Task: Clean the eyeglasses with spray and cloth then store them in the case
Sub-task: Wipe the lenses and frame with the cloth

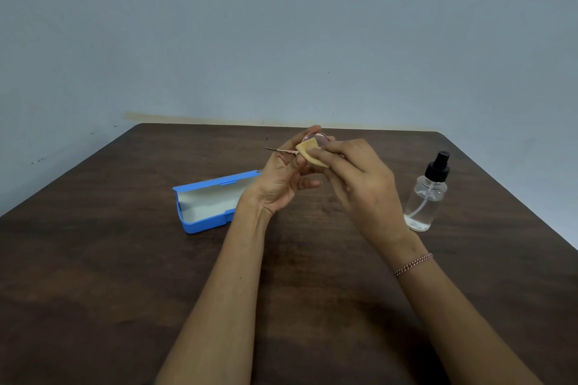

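left hand (pixel 281 178) grips eyeglasses (pixel 283 150) | right hand (pixel 359 178) pinches cloth (pixel 309 151)

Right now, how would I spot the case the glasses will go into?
On the dark wooden table, left of the person's left hand, lies an open case. It is the only bright blue thing there, pale inside, unlike the clear spray bottle standing at the right.
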The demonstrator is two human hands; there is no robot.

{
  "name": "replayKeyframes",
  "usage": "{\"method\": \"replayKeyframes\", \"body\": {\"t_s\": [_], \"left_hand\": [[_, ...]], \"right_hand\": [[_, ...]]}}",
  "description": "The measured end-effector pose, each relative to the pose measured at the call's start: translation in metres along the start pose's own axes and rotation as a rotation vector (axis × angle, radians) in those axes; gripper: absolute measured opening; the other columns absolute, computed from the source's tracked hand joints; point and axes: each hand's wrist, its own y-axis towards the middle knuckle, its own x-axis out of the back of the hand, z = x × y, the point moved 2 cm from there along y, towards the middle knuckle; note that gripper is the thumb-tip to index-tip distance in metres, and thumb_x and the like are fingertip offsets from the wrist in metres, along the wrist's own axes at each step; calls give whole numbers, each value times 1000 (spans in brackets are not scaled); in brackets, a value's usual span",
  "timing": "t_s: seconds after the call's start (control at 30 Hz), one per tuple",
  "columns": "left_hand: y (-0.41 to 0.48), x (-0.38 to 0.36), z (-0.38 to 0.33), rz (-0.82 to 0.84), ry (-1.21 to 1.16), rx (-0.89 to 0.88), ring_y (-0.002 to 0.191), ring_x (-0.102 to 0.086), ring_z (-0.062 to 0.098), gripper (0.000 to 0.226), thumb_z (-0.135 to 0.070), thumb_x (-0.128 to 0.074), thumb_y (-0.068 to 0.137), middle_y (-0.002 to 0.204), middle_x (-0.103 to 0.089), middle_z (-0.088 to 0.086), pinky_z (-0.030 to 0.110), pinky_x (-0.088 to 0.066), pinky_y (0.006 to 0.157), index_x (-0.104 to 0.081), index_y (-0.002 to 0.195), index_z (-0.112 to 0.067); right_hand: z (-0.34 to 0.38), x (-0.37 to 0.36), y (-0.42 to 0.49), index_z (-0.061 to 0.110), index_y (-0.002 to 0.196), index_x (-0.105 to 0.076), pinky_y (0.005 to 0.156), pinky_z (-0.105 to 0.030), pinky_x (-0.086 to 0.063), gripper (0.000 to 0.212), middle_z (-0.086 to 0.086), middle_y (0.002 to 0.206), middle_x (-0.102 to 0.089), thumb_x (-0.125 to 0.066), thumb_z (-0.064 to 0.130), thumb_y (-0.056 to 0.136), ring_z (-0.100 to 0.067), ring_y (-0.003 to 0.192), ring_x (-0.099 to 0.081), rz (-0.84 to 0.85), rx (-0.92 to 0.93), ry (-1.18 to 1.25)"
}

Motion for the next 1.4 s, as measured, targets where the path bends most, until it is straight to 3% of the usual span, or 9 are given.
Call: {"method": "replayKeyframes", "body": {"t_s": [0.13, 0.27, 0.4, 0.57, 0.7, 0.8, 0.93, 1.17, 1.4], "left_hand": [[-1, 3, -4, -7, -17, -9, 89, -69, 10, 58, -45, -87, 50, 107, -71, -6, 22, -57, 60, -71, 105, -34], [0, -3, -1, 6, 36, 2, 90, -69, 8, 56, -47, -86, 50, 102, -71, -11, 22, -57, 67, -71, 103, -37], [0, -1, -3, -3, 0, -56, 96, -67, 10, 55, -43, -88, 52, 106, -71, -6, 22, -56, 75, -71, 104, -35], [-1, 1, -7, -16, -57, -93, 91, -68, 10, 56, -39, -90, 48, 105, -71, -4, 21, -57, 70, -73, 101, -33], [0, 2, -7, -24, -86, -85, 88, -69, 14, 57, -39, -90, 48, 107, -70, -6, 21, -58, 63, -72, 102, -34], [0, 3, -8, -43, -95, -79, 84, -70, 15, 58, -42, -89, 48, 108, -70, -7, 20, -57, 58, -71, 103, -35], [0, -1, -7, -32, -50, -79, 87, -69, 14, 56, -46, -86, 51, 109, -69, -9, 17, -55, 57, -70, 104, -38], [3, 2, -5, -40, -75, -79, 74, -69, 14, 60, -43, -88, 49, 107, -70, -5, 16, -55, 54, -69, 105, -32], [4, 5, -6, -60, -120, -93, 72, -71, 16, 62, -38, -89, 46, 104, -71, 0, 17, -57, 61, -70, 104, -26]], "right_hand": [[-11, 6, 1, 2, 104, -68, 77, -28, -47, 19, -9, 97, -65, -64, 3, 85, -21, 89, -55, 70, 21, 6], [-11, 6, 1, 1, 106, -68, 83, -23, -44, 23, -12, 99, -64, -63, -2, 84, -21, 92, -52, -13, -35, -25], [-3, -1, 0, 1, 108, -67, 85, -23, -42, 25, -13, 101, -63, -64, -4, 84, -23, 94, -52, 17, 0, 9], [-8, 3, 1, 0, 105, -68, 87, -15, -36, 25, -13, 98, -59, -65, -5, 81, -19, 94, -48, 30, -25, -21], [-15, 10, 1, 0, 105, -66, 83, -16, -38, 24, -8, 101, -52, -61, -2, 81, -20, 93, -48, -33, -94, -52], [-18, 12, 1, 1, 106, -66, 79, -16, -36, 28, -13, 98, -55, -65, -7, 79, -20, 91, -46, -42, -159, -99], [-11, 3, 2, 4, 103, -68, 74, -16, -33, 28, -14, 100, -57, -64, -10, 79, -21, 92, -43, 36, -135, -139], [-20, 7, 1, 6, 101, -69, 78, -15, -30, 36, -16, 101, -56, -64, -18, 75, -21, 94, -41, 32, -185, -179], [-24, 7, -1, 7, 102, -69, 79, -16, -31, 39, -16, 103, -55, -63, -19, 73, -23, 96, -41, 51, -162, -187]]}}
